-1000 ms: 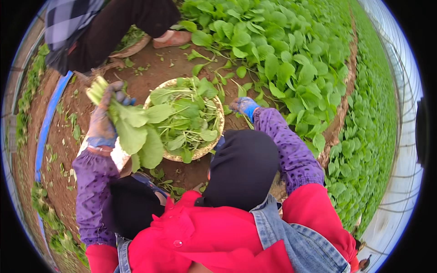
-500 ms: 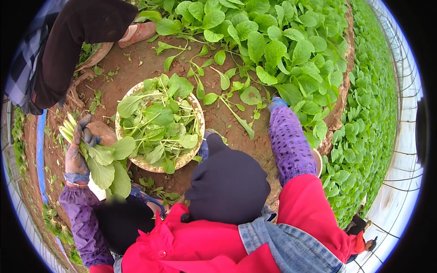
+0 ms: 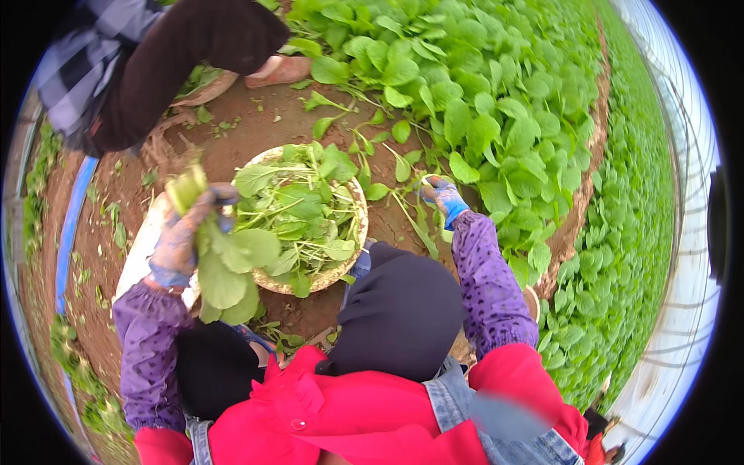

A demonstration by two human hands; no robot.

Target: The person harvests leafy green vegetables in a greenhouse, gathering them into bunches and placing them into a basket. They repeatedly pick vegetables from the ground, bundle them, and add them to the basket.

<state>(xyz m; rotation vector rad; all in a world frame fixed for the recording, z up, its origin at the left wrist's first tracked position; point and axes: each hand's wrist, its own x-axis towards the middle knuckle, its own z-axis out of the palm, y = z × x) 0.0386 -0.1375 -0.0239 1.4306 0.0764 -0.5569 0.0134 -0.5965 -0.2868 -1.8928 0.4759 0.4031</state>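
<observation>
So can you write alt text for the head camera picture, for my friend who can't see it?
A person's gloved left hand grips a bunch of leafy greens beside a round basket piled with more leaves, on bare brown soil. Their gloved right hand reaches to the edge of a bed of green plants, and another person's feet stand beyond the basket.

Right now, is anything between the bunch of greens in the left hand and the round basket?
Nothing visible. The bunch in the left hand hangs at the basket's left rim, with no object between.
</observation>
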